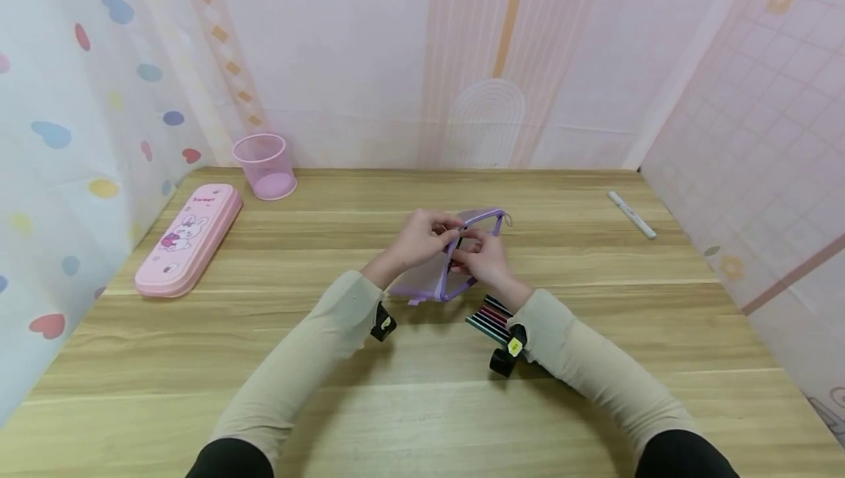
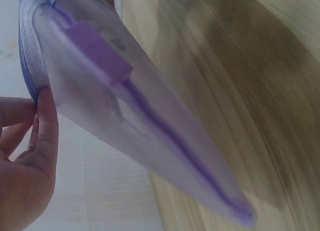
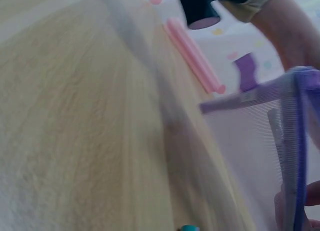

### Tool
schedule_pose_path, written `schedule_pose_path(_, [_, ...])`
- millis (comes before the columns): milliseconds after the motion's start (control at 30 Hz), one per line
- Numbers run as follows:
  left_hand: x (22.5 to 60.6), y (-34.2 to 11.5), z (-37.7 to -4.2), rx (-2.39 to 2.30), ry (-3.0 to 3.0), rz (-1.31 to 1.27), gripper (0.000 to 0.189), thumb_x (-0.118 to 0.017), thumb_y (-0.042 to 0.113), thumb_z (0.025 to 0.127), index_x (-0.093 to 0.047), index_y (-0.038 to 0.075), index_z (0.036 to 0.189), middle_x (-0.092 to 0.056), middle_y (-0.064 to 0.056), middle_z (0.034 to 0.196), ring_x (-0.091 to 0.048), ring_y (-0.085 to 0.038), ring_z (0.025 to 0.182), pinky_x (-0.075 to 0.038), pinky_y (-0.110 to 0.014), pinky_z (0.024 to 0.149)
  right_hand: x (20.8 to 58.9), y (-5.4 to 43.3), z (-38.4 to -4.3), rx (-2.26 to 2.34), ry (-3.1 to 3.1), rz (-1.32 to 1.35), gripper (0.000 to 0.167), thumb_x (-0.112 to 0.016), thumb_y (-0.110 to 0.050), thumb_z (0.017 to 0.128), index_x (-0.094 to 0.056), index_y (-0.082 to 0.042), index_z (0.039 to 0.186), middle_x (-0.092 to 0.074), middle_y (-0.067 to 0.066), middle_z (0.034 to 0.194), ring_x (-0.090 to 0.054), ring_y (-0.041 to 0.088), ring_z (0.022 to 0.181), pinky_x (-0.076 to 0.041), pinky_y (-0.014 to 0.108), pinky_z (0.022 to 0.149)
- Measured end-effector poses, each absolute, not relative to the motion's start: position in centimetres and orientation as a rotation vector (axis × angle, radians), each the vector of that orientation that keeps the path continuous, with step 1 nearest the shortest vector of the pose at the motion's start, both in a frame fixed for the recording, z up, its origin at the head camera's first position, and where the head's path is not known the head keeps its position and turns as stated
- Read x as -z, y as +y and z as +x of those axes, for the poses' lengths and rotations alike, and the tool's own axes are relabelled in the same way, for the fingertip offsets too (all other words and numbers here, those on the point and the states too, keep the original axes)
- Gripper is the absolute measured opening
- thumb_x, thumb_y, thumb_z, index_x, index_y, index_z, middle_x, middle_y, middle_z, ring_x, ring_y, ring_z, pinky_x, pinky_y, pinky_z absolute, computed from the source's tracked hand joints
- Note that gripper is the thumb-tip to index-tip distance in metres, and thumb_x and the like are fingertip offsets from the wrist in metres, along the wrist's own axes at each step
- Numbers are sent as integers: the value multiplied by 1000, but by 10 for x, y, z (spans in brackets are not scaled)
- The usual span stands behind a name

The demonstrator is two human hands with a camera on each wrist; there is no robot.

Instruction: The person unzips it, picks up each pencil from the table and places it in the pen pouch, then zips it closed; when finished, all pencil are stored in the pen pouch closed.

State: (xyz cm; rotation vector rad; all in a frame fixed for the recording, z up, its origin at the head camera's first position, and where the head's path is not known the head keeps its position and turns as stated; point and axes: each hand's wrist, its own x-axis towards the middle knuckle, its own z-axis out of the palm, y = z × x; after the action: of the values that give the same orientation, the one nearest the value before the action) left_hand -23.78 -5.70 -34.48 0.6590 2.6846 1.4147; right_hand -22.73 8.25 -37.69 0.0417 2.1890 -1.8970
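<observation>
A translucent mesh zip pouch point(image 1: 422, 280) with purple edging stands tilted, its mouth spread toward the right. My left hand point(image 1: 425, 236) pinches the zip edge at the upper side of the mouth; the left wrist view shows the thumb and finger on the rim. My right hand point(image 1: 485, 258) reaches into the mouth, its fingers curled around a slim dark pen, partly hidden by the hands. Through the mesh in the right wrist view, a slim greyish shape point(image 3: 276, 131) runs up from the fingertips. Beside my right wrist lies a row of several dark pens point(image 1: 488, 319).
A pink pencil case point(image 1: 191, 240) with a rabbit print lies at the left. Behind it stands a pink mesh cup point(image 1: 265, 166). A white marker point(image 1: 631, 214) rests at the far right. Patterned cloth walls point(image 1: 370, 60) border the wooden table point(image 1: 422, 405).
</observation>
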Motion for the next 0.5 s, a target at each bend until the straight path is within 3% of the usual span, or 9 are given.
schedule_pose_path(100, [343,-55,-238,-1410,2699,651,20,-56,7,86,-65,1,102,-66,-14,101,-63,-19,76,-51,-21,59,379,79,-228,1873,2241,63,39,-59,-2,82,-48,-2,119,-62,7,69,-59,9,53,-56,32,65])
schedule_pose_path(300, [343,-57,-238,-1421,2724,641,20,-55,5,85,-64,-1,103,-65,-15,102,-62,-21,77,-51,-21,60,379,78,-226,1895,2251,-50,33,-55,1,83,-52,4,115,-63,25,99,-59,5,60,-55,23,64])
schedule_pose_path(500, [344,-61,-238,-1451,2714,609,21,-55,5,85,-64,0,103,-65,-15,100,-63,-22,74,-51,-21,56,368,92,-218,1874,2257,-241,34,-55,4,82,-50,11,115,-57,27,102,-61,9,70,-55,25,69])
